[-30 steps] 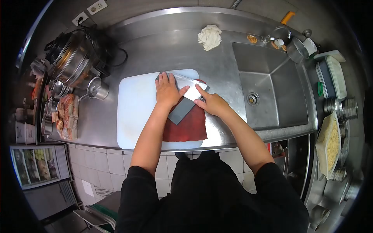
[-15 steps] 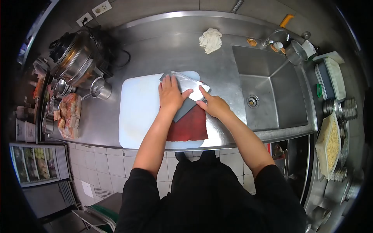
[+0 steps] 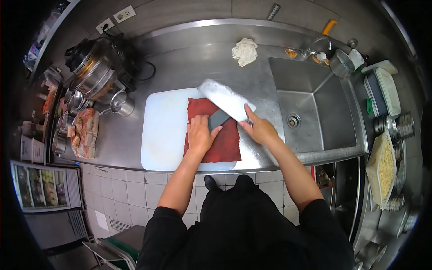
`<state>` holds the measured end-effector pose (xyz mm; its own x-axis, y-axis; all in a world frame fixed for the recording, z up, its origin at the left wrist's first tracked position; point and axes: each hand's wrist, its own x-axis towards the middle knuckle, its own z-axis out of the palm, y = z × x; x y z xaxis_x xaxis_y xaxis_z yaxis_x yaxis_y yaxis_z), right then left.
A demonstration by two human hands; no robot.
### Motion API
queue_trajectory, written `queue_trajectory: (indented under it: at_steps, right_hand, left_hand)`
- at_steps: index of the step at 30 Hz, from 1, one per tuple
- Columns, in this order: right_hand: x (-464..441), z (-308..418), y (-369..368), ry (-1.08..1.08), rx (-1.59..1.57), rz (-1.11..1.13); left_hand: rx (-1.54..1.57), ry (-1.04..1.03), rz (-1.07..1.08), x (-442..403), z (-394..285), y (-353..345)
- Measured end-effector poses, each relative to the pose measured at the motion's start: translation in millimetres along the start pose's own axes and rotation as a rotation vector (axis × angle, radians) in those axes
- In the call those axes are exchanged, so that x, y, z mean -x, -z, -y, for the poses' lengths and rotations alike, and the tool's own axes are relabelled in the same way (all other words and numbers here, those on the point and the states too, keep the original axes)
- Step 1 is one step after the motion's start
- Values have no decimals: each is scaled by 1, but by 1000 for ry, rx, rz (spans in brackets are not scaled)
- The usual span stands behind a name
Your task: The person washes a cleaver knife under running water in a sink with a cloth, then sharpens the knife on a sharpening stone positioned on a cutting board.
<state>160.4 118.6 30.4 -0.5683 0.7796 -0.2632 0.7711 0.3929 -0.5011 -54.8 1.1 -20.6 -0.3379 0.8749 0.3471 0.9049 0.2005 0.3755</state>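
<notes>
A dark grey whetstone (image 3: 218, 119) lies slantwise on a folded red cloth (image 3: 216, 150), which rests on a white cutting board (image 3: 164, 128). My left hand (image 3: 200, 136) is on the cloth, its fingers and thumb around the stone's near-left end. In my right hand (image 3: 262, 129) is a cleaver, its grip mostly covered by my fingers. The wide, shiny cleaver blade (image 3: 227, 99) is tilted above the far end of the stone and smeared by motion. Part of the stone is hidden under my left hand.
A steel sink (image 3: 306, 90) is on the right, with a small pot (image 3: 342, 64) by the tap. A crumpled white cloth (image 3: 245, 52) lies at the back. Leftward are a cooking appliance (image 3: 96, 74), a steel jug (image 3: 123, 104) and a bagged food pack (image 3: 85, 132).
The cleaver has lifted off the stone and swung up and away, uncovering more red cloth. My left hand has shifted off the blade, down to the stone's end.
</notes>
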Motion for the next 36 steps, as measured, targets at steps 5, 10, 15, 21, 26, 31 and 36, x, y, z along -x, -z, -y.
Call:
queue_trajectory:
  at_steps: [5, 10, 15, 21, 26, 31, 36]
  right_hand:
    - [32, -4, -21, -27, 60, 111]
    - [25, -4, -40, -5, 64, 74]
    - [-49, 33, -45, 17, 62, 43]
    - [43, -10, -49, -63, -13, 153]
    - [-8, 17, -43, 29, 26, 138]
    - [-28, 31, -44, 34, 41, 111]
    - [46, -11, -55, 12, -51, 138]
  left_hand:
    - [163, 34, -118, -24, -11, 5]
    - [-132, -1, 159, -38, -7, -28]
    - [-249, 106, 335, -100, 34, -16]
    - [-308, -37, 268, -20, -20, -22]
    - [-263, 16, 271, -57, 9, -14]
    - [-218, 84, 223, -72, 33, -17]
    - [-337, -16, 308, 1, -29, -13]
